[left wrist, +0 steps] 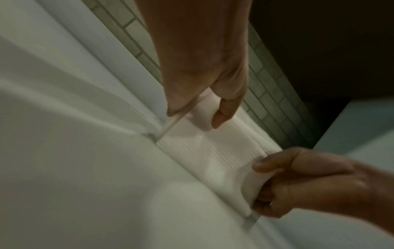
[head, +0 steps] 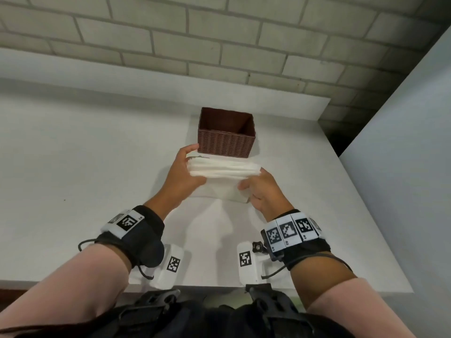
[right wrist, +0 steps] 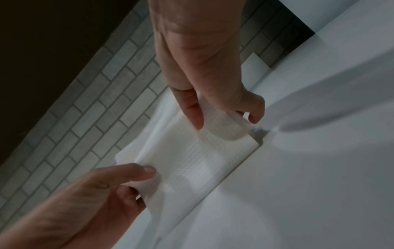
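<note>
A thick stack of white embossed paper napkins (head: 223, 168) (left wrist: 202, 151) (right wrist: 192, 160) is held between both hands just in front of a brown woven basket (head: 225, 142), which is open-topped with nothing visible inside. My left hand (head: 192, 164) (left wrist: 196, 116) grips the stack's left end, thumb on the near face and fingers behind. My right hand (head: 252, 179) (right wrist: 226, 121) pinches the right end, curling the front sheets. The stack's lower edge reaches the white table (head: 97, 167), where a thin clear strip (left wrist: 172, 123) runs along it.
The basket stands near the table's back right. A grey brick wall (head: 219, 45) rises behind a raised white ledge (head: 146, 84). A pale panel (head: 402, 142) closes off the right side, with a dark gap at the table's far right corner.
</note>
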The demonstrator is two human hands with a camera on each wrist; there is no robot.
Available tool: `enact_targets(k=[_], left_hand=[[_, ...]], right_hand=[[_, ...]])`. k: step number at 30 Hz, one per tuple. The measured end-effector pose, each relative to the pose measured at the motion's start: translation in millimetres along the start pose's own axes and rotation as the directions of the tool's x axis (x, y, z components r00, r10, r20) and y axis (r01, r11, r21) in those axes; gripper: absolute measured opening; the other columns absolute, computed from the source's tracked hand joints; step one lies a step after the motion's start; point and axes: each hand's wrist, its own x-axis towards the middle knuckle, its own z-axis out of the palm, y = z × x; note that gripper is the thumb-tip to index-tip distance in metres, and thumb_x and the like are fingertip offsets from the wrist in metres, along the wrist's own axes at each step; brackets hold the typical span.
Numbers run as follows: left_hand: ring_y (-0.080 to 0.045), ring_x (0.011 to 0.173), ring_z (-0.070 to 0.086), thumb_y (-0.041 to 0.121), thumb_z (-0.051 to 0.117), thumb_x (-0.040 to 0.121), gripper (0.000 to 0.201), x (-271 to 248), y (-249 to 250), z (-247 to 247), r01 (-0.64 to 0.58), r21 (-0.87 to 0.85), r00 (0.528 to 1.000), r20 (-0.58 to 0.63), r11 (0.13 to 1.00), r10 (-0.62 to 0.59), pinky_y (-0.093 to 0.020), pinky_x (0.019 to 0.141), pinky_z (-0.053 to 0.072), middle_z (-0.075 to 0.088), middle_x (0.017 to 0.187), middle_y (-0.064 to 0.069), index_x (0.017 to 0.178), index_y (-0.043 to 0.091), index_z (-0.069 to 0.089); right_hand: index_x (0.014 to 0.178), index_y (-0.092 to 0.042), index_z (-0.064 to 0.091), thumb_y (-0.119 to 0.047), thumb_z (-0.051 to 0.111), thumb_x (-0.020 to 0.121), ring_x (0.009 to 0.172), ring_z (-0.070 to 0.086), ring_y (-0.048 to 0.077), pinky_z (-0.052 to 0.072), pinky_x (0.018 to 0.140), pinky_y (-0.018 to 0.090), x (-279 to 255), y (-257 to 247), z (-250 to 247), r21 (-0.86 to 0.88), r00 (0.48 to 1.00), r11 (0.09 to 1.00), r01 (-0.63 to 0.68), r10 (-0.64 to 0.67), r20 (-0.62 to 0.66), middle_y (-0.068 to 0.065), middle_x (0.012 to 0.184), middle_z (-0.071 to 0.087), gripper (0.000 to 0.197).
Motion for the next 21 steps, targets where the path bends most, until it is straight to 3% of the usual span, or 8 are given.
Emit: enact_targets(k=[3, 5, 8, 11, 13, 16, 18, 21], left_hand=[[-0.014, 0.1, 0.054, -0.008, 0.071, 0.071, 0.088, -7, -11, 2, 0.054, 0.014, 0.997, 0.05, 0.998, -0.055, -0.014, 0.066, 0.051, 0.047, 0.123, -0.005, 0.139, 0.028, 0.028], [-0.019, 0.109, 0.052, -0.003, 0.074, 0.069, 0.09, -9, -16, 4, 0.028, -0.008, 0.999, 0.019, 1.0, -0.028, -0.016, 0.074, 0.05, 0.046, 0.126, -0.005, 0.14, 0.027, 0.027], [-0.017, 0.104, 0.054, 0.0, 0.076, 0.07, 0.093, -9, -18, 0, -0.019, -0.01, 1.0, 0.005, 1.0, 0.019, -0.013, 0.074, 0.05, 0.049, 0.121, -0.005, 0.142, 0.026, 0.024], [-0.023, 0.114, 0.052, 0.001, 0.073, 0.073, 0.083, -11, -19, -2, -0.029, 0.086, 0.999, 0.035, 0.996, 0.027, -0.02, 0.084, 0.046, 0.047, 0.123, -0.004, 0.141, 0.017, 0.028], [-0.022, 0.116, 0.052, 0.009, 0.074, 0.075, 0.077, -10, -12, -2, -0.057, 0.105, 0.998, -0.032, 0.993, 0.06, -0.027, 0.091, 0.045, 0.047, 0.123, 0.001, 0.139, 0.015, 0.031], [-0.016, 0.107, 0.056, 0.027, 0.075, 0.074, 0.078, -6, 4, -8, 0.038, -0.059, 0.989, -0.138, 0.998, -0.046, -0.032, 0.088, 0.05, 0.051, 0.123, 0.004, 0.138, 0.021, 0.032], [-0.02, 0.111, 0.059, 0.031, 0.073, 0.073, 0.073, -5, 10, -11, 0.163, -0.445, 0.983, 0.002, 0.88, -0.181, -0.034, 0.086, 0.054, 0.058, 0.125, -0.001, 0.136, 0.019, 0.039], [-0.026, 0.115, 0.061, 0.034, 0.072, 0.07, 0.067, -7, 11, -5, 0.393, -0.772, 0.916, 0.281, 0.5, -0.287, -0.044, 0.091, 0.053, 0.067, 0.117, -0.009, 0.13, 0.014, 0.05]], right_hand=[[0.089, -0.014, 0.059, 0.026, 0.047, 0.071, 0.075, 0.054, 0.018, 0.046, 0.064, 0.025, -2, 12, 5, -0.022, 1.0, 1.0, 0.013, -0.012, 0.024, 0.004, 0.082, 0.059, 0.046], [0.1, -0.007, 0.062, 0.027, 0.048, 0.074, 0.072, 0.054, 0.013, 0.047, 0.062, 0.021, -6, 15, 8, 0.004, 0.997, 0.998, 0.058, -0.058, 0.048, 0.003, 0.083, 0.061, 0.045], [0.111, 0.0, 0.06, 0.027, 0.052, 0.073, 0.077, 0.059, 0.013, 0.049, 0.061, 0.02, -8, 18, 6, 0.025, 0.992, 0.993, 0.116, -0.117, 0.05, 0.006, 0.092, 0.062, 0.047], [0.106, -0.006, 0.061, 0.016, 0.062, 0.075, 0.095, 0.062, 0.024, 0.055, 0.077, 0.03, -9, 22, 6, -0.057, 0.985, 0.984, 0.169, -0.167, 0.03, 0.008, 0.101, 0.066, 0.038], [0.119, -0.007, 0.057, 0.001, 0.069, 0.079, 0.106, 0.062, 0.026, 0.053, 0.092, 0.039, -13, 19, 6, -0.091, 0.982, 0.978, 0.189, -0.189, 0.01, 0.008, 0.115, 0.066, 0.042], [0.127, -0.009, 0.052, -0.003, 0.064, 0.085, 0.105, 0.062, 0.024, 0.051, 0.094, 0.039, -18, 4, 4, 0.036, 0.978, 0.981, 0.19, -0.192, 0.08, 0.011, 0.124, 0.062, 0.044], [0.129, -0.009, 0.051, -0.002, 0.061, 0.088, 0.1, 0.062, 0.022, 0.052, 0.089, 0.039, -23, -8, 4, 0.204, 0.972, 0.964, 0.172, -0.199, 0.121, 0.011, 0.123, 0.062, 0.043], [0.131, -0.014, 0.049, -0.005, 0.061, 0.088, 0.109, 0.062, 0.022, 0.052, 0.094, 0.045, -29, -12, 18, 0.291, 0.944, 0.921, 0.259, -0.305, 0.124, 0.006, 0.122, 0.063, 0.045]])
